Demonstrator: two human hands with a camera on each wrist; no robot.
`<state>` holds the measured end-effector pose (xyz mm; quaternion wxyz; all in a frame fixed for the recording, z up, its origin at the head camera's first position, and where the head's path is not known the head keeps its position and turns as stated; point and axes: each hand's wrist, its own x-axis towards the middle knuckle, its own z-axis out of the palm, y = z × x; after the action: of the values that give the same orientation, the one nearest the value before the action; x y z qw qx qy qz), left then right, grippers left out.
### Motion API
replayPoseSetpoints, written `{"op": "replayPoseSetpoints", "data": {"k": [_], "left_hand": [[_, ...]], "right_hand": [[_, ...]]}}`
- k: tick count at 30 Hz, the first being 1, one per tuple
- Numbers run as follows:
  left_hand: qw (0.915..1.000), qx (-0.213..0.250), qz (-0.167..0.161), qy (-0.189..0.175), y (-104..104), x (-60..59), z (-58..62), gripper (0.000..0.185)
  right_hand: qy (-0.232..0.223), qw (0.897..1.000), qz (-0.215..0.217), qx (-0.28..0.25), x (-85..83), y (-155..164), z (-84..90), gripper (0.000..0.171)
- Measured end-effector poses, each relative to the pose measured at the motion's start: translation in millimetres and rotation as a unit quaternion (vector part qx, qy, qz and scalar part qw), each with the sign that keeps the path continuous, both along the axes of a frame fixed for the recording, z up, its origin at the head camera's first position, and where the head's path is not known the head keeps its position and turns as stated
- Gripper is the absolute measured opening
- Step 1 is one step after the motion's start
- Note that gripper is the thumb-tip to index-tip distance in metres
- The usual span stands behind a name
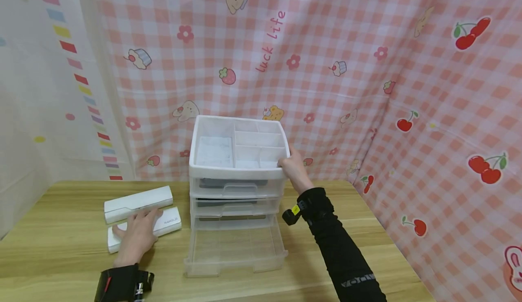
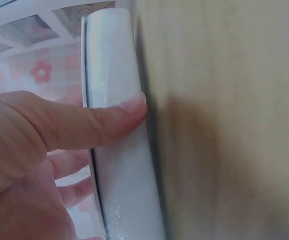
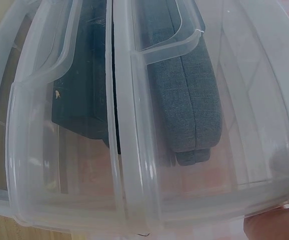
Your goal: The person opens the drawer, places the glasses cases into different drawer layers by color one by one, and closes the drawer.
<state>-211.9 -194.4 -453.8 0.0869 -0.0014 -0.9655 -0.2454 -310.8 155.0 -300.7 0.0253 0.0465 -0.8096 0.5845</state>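
Head view: left hand (image 1: 136,234) lies flat on the nearer white case (image 1: 167,225), fingers spread over it, not clearly curled round it. Second white case (image 1: 137,203) sits just beyond the fingertips, touching or nearly so. Right hand (image 1: 294,168) holds the top right front corner of the clear drawer unit (image 1: 236,193), fingers hooked over the divided tray's rim (image 1: 236,173). Bottom drawer (image 1: 235,250) is pulled out toward the person and looks empty, just right of the left hand. Upper two drawers closed, dark things inside.

Left wrist view: thumb (image 2: 104,125) pressed across the white case (image 2: 122,165), other fingers faintly visible on the far side, so it reads as a pinch on the case edge. Wooden table (image 2: 224,125) right against it.

Right wrist view: hand barely shows. Grey fabric pouch (image 3: 184,95) inside an upper drawer, a darker item beside it, handles (image 3: 184,45) untouched.

Progress judgement: drawer open and unit steadied; both cases on the table, none stowed yet
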Motion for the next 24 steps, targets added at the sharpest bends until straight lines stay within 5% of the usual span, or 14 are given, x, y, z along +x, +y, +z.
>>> {"op": "replayPoseSetpoints", "data": {"k": [9,24], "left_hand": [[0.9996,-0.020,-0.008,0.017,2,13.5,35.7,0.062],[0.9971,-0.020,-0.069,-0.026,13,36.5,78.6,0.061]], "right_hand": [[0.004,1.000,0.002,-0.004,-13.0,4,-10.8,0.073],[0.011,1.000,0.003,-0.004,-12.7,5,-12.4,0.071]]}}
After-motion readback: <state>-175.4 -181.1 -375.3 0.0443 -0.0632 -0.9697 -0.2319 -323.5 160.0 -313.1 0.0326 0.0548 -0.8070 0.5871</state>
